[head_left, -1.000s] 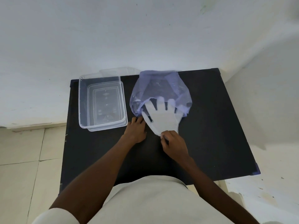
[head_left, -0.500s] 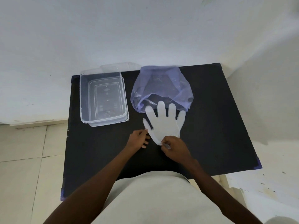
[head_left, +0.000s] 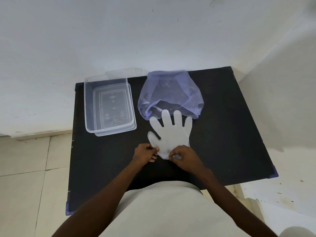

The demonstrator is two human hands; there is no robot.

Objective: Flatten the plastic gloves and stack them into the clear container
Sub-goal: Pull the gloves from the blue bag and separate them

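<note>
A black tabletop point(head_left: 222, 134) stands against a white wall. On its far left sits the clear container point(head_left: 109, 106), open and resting on its lid. To its right lies a crumpled bluish plastic bag point(head_left: 171, 93), mouth toward the person. Just in front of the bag, a translucent plastic glove point(head_left: 171, 132) lies flat, fingers pointing away, their tips overlapping the bag's edge. The left hand point(head_left: 145, 153) pinches the glove's cuff at one corner; the right hand point(head_left: 184, 158) pinches the other.
</note>
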